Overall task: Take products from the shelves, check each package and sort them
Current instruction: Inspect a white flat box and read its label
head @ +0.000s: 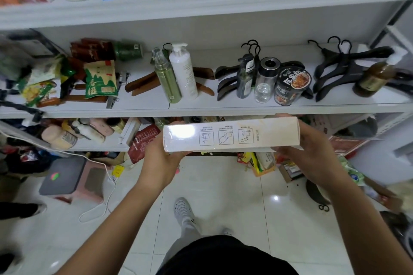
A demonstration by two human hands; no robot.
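A long cream box (230,135) wrapped in clear film, printed with three small instruction drawings, lies level between both hands in front of the middle shelf (201,108). My left hand (164,159) grips its left end from below, fingers curled behind it. My right hand (309,152) grips the right end, thumb on top. On the shelf behind stand a white pump bottle (184,71), a green spray bottle (166,78), a clear jar (266,79) and a dark noodle cup (291,87).
Black hangers (342,67) and a brown bottle (374,78) lie at the shelf's right, snack bags (100,79) at its left. Below, a grey box (63,175) sits on a pink stool with a white cable beside it. Packages litter the tiled floor; my foot (184,211) is there.
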